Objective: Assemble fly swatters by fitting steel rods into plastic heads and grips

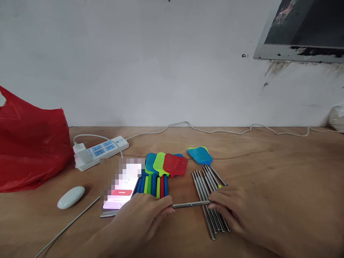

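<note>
A thin metal rod stretches level between my two hands, just above the wooden table. My left hand pinches its left end between thumb and fingers. At its right end my right hand is closed around it, and the fingers hide that tip. Several metal rods lie side by side beneath, next to my right hand. Behind my left hand rest several coloured handle tubes, their near ends covered by the hand. Beyond them are overlapping mesh fly swatter heads, with a red swatter head on top.
Another blue swatter head lies beyond the rods. To the left are a lit phone, a white mouse, a power strip with a plugged-in charger, and a red plastic bag. A white cable runs along the wall.
</note>
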Available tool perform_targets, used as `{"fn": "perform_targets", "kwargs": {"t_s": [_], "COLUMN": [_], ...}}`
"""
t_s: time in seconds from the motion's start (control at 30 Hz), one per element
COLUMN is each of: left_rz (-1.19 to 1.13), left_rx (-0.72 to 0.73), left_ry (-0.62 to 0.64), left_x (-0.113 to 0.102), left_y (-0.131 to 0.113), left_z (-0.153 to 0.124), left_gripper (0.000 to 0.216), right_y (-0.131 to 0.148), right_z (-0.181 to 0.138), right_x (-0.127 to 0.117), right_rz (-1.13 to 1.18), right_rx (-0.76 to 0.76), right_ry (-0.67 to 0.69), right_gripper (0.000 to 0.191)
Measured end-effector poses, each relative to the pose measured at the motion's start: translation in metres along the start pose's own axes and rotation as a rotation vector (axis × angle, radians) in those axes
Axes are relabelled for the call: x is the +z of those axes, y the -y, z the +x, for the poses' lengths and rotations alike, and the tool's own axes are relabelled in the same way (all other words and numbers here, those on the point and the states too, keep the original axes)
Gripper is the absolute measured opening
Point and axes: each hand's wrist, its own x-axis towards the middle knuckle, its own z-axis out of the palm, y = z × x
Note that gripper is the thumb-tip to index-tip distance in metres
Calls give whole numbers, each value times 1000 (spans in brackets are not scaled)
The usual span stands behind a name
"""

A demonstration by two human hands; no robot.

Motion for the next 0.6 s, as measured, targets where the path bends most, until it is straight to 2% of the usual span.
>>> {"fn": "perform_targets", "kwargs": {"t_s": [0.07,0.13,0.2,0.23,0.3,0.4,0.5,0.6], "left_rz": [116,96,-31,-89,-113,19,35,32], "left_rx": [3,9,18,22,28,-3,-2,-48], "left_ry": [-7,-34,-52,-51,-31,8,-39,-80], "left_x": [2,4,6,7,7,4,2,3], "left_y": [0,1,2,2,1,-1,3,13], "left_z": [1,0,-2,-3,-3,-1,-3,-11], "left_gripper": [33,33,39,43,46,41,35,40], "right_y": [0,0,0,0,1,1,-2,-7], "right_z": [-1,-3,-4,-5,-5,-6,-7,-9], "right_x": [-1,-1,1,1,0,-2,-3,-6], "right_rz": [47,-26,-90,-81,7,124,135,169], "right_rx": [67,-15,-132,-143,-34,182,211,224], "right_ry": [77,-28,-151,-151,-17,189,155,73], "right_gripper": [30,27,29,30,31,33,34,28]}}
